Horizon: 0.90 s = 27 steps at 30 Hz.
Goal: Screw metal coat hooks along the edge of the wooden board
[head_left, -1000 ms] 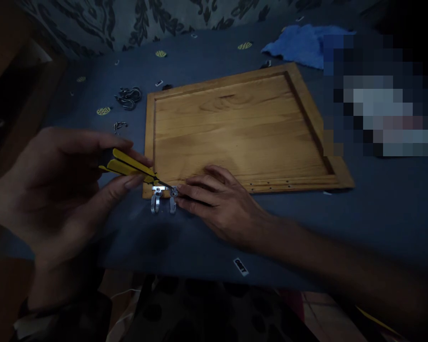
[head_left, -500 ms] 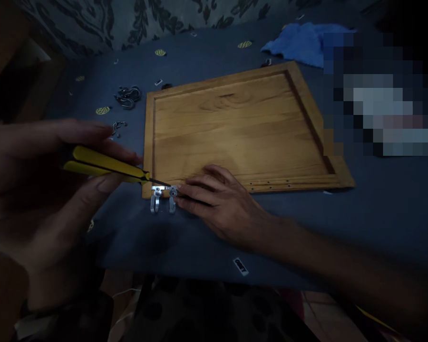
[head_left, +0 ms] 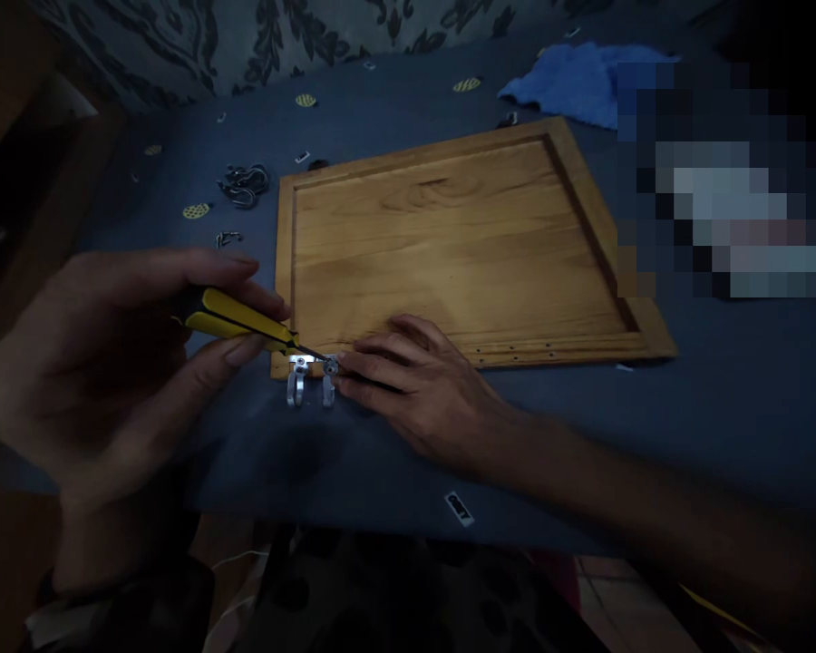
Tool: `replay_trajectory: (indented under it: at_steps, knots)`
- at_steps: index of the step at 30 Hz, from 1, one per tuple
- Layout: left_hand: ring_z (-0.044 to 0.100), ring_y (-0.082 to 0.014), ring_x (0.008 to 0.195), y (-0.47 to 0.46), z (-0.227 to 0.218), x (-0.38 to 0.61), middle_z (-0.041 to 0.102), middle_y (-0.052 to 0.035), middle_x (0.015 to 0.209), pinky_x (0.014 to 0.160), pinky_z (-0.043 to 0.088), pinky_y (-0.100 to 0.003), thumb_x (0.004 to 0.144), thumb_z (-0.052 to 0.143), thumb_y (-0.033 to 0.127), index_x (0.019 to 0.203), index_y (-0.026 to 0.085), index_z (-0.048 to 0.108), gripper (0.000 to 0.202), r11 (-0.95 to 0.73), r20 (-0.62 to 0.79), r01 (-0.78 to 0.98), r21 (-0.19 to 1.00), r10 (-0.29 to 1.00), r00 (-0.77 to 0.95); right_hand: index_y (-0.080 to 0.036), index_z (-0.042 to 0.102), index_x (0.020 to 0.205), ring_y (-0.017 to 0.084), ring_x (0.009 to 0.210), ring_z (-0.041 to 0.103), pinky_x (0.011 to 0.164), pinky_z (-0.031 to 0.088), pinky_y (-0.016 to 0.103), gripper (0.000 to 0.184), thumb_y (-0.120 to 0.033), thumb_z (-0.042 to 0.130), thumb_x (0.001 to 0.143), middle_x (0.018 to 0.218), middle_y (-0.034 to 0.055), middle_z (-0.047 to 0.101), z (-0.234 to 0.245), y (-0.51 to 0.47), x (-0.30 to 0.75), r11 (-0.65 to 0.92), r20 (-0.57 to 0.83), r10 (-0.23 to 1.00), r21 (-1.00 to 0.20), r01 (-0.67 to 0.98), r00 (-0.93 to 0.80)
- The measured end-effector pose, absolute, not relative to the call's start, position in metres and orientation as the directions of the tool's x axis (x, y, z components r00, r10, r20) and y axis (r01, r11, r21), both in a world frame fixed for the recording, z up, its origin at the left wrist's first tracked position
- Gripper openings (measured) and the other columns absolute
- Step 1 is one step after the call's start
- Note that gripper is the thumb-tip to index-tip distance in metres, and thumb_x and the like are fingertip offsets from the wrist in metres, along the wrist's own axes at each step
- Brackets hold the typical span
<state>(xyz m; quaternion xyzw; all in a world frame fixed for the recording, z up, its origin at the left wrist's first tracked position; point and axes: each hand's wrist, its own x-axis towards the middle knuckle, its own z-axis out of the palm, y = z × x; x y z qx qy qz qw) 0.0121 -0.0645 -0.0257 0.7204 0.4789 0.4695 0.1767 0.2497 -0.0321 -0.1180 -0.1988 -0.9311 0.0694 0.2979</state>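
A yellow-and-black screwdriver (head_left: pixel 245 322) is gripped between the thumb and fingers of my left hand (head_left: pixel 136 372). Its shaft slants down to the right, and the tip meets a silver metal hook piece (head_left: pixel 299 365). That piece has two prongs hanging past the near left edge of a framed wooden panel (head_left: pixel 449 245). My right hand (head_left: pixel 414 381) lies palm down on this edge. Its thumb and index finger close on the right end of the hook piece, and the other fingers rest on the wood. Those fingers cover part of the panel edge.
Dark metal hooks (head_left: pixel 243 185) lie in a pile left of the panel, with small screws (head_left: pixel 228 238) nearer to me. A blue cloth (head_left: pixel 564 82) is at the back right. A dark patterned tablecloth (head_left: pixel 381 481) covers the table. Several small holes line the panel's near edge.
My left hand has shifted right, and the screwdriver handle now stands a little steeper, with its tip still at the hook piece. The right hand and panel have stayed in place.
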Motion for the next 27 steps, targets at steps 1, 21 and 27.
replay_trajectory:
  at_steps: [1,21,27]
  knots:
    - [0.074,-0.0359,0.091,-0.065,-0.026,0.012,0.076,-0.0013,0.110,0.079,0.063,-0.068,0.079,0.078,0.021,0.119,0.043,0.073,0.046,-0.448,0.495,0.553,0.703,0.866,0.073,-0.019,0.072,0.116,0.024,0.116,0.064,0.107,0.047,0.052,0.031,-0.017,0.043,0.107,0.123,0.0038,0.076,-0.118,-0.032,0.250,0.911,0.528,0.413,-0.245,0.332,-0.742]
    - [0.073,-0.0309,0.094,-0.066,-0.021,0.008,0.076,0.0028,0.115,0.079,0.061,-0.057,0.085,0.073,0.023,0.125,0.041,0.070,0.044,-0.489,0.453,0.574,0.657,0.865,0.217,-0.021,0.072,0.120,0.024,0.120,0.062,0.109,0.043,0.051,0.032,-0.018,0.043,0.107,0.125,0.0033,0.076,-0.120,-0.032,0.250,0.909,0.506,0.416,-0.241,0.340,-0.756]
    - [0.075,-0.0270,0.087,-0.053,-0.012,-0.013,0.078,0.0008,0.115,0.070,0.064,-0.044,0.085,0.076,0.022,0.122,0.031,0.074,0.038,-0.655,0.448,0.558,0.510,0.756,0.478,-0.020,0.072,0.117,0.023,0.116,0.064,0.107,0.045,0.048,0.033,-0.019,0.040,0.109,0.123,0.0006,0.077,-0.119,-0.032,0.249,0.910,0.528,0.413,-0.214,0.355,-0.742]
